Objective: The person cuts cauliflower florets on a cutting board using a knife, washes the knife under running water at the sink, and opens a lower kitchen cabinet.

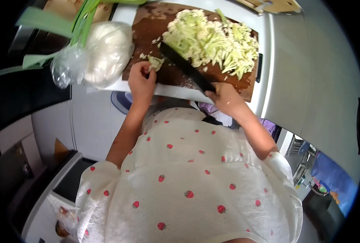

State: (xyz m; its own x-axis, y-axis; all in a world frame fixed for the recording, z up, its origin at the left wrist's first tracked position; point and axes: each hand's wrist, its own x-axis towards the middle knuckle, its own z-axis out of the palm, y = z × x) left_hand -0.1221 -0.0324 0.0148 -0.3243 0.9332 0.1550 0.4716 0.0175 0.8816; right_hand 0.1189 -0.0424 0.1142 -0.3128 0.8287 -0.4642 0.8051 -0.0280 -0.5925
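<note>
A pile of cut cauliflower (pixel 212 38) covers the upper right part of a brown wooden cutting board (pixel 169 77). My left hand (pixel 142 77) is closed around a small cauliflower piece (pixel 155 63) near the board's lower left edge, with its fingertips on it. My right hand (pixel 227 98) grips the handle of a dark knife (pixel 184 65) at the board's lower edge. The blade points up and left, between the small piece and the pile. Small crumbs lie on the board around my left hand.
Left of the board sits a white bundle in clear plastic (pixel 107 52), with green stalks (pixel 82 24) beside it. A white counter edge (pixel 180 93) runs below the board. At the top right is a light wooden object (pixel 283 5).
</note>
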